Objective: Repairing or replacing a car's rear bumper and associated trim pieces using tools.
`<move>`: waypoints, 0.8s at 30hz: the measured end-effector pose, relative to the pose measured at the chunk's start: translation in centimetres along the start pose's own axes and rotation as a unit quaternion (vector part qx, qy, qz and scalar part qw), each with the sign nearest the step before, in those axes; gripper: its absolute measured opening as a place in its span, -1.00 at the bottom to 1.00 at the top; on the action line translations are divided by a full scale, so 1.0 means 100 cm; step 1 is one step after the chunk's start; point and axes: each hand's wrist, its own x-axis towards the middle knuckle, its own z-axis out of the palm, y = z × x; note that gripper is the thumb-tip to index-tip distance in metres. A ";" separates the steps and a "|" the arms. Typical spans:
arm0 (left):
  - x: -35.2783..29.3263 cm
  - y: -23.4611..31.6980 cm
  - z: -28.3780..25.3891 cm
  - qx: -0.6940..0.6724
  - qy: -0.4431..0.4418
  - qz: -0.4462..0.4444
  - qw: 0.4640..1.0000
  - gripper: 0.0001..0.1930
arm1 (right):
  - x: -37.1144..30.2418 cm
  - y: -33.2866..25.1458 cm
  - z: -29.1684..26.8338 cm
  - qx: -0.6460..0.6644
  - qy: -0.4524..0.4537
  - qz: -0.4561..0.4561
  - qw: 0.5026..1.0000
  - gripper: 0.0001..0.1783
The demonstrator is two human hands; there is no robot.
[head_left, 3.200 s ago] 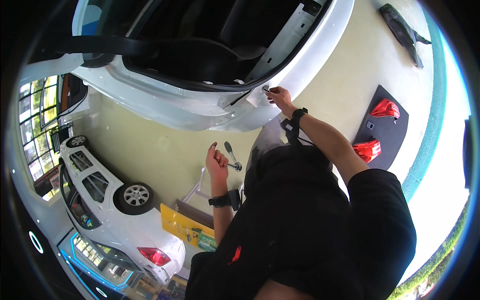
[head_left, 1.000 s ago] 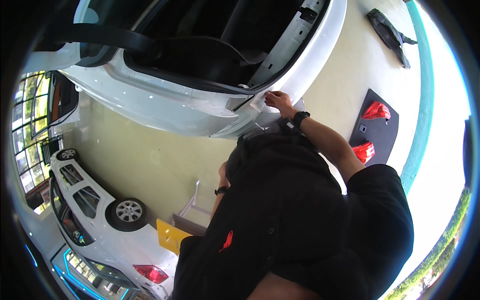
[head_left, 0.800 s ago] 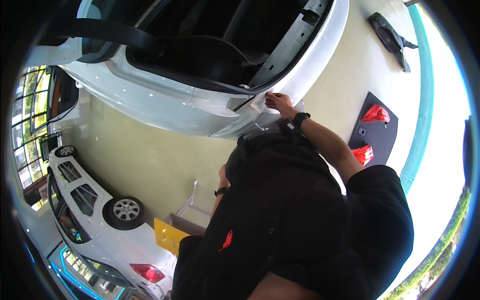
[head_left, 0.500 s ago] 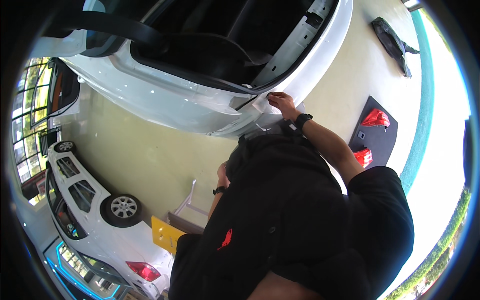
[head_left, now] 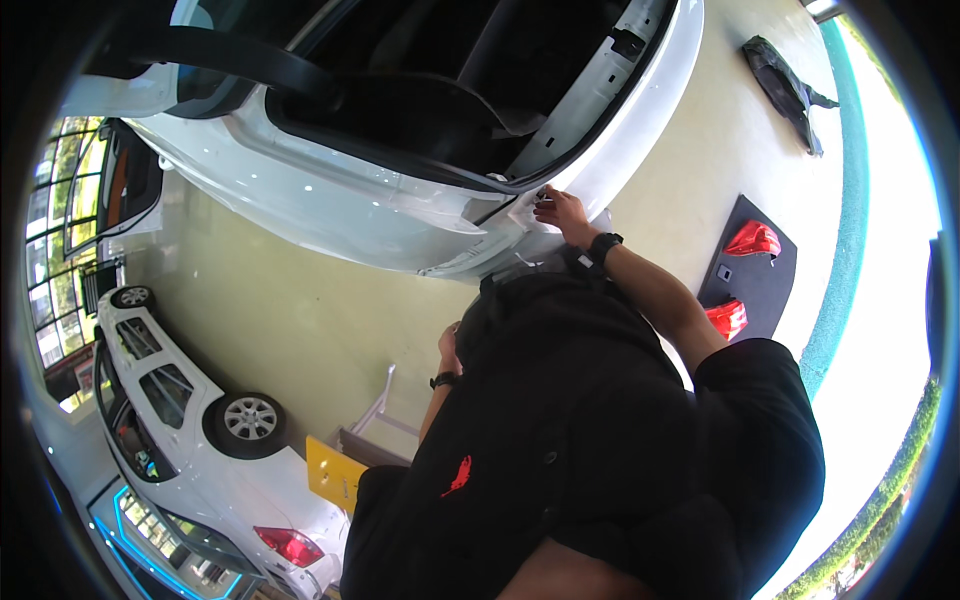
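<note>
My right hand is at the rear corner of a white car, just below the corner of its open rear compartment. Its fingers are bent together at the bare light panel where the body side meets the rear. Something small and dark shows at the fingertips, too small to name. My left hand hangs low beside my body, away from the car. Dark clothing covers part of it, so its fingers are mostly hidden.
A dark mat on the floor to the right bears two red tail lights. Beyond it lies a black trim piece. Another white car stands at left, near a yellow board and a grey stand.
My right hand has shifted slightly, with its fingers turned a little at the same corner. The left hand stays by my side.
</note>
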 end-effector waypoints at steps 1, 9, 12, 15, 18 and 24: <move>0.007 -0.006 -0.004 0.002 -0.001 -0.001 1.000 -0.67 | 0.000 0.003 -0.005 0.004 -0.031 -0.022 0.999 -0.57; 0.001 -0.012 -0.007 0.214 -0.071 0.134 0.965 -0.68 | -0.001 0.002 -0.007 -0.047 -0.022 0.013 0.999 -0.59; -0.001 -0.012 -0.006 0.221 -0.074 0.137 0.963 -0.68 | -0.003 -0.001 -0.005 -0.044 -0.021 0.030 0.998 -0.60; -0.002 -0.012 -0.006 0.219 -0.074 0.134 0.964 -0.68 | -0.006 -0.002 -0.004 -0.009 -0.046 0.062 0.997 -0.57; -0.003 -0.010 -0.002 0.222 -0.079 0.128 0.963 -0.68 | -0.004 0.000 -0.009 -0.088 -0.065 0.009 0.994 -0.52; 0.006 -0.013 -0.009 0.316 -0.102 0.221 0.917 -0.69 | -0.003 -0.004 -0.007 -0.118 -0.062 0.063 0.989 -0.53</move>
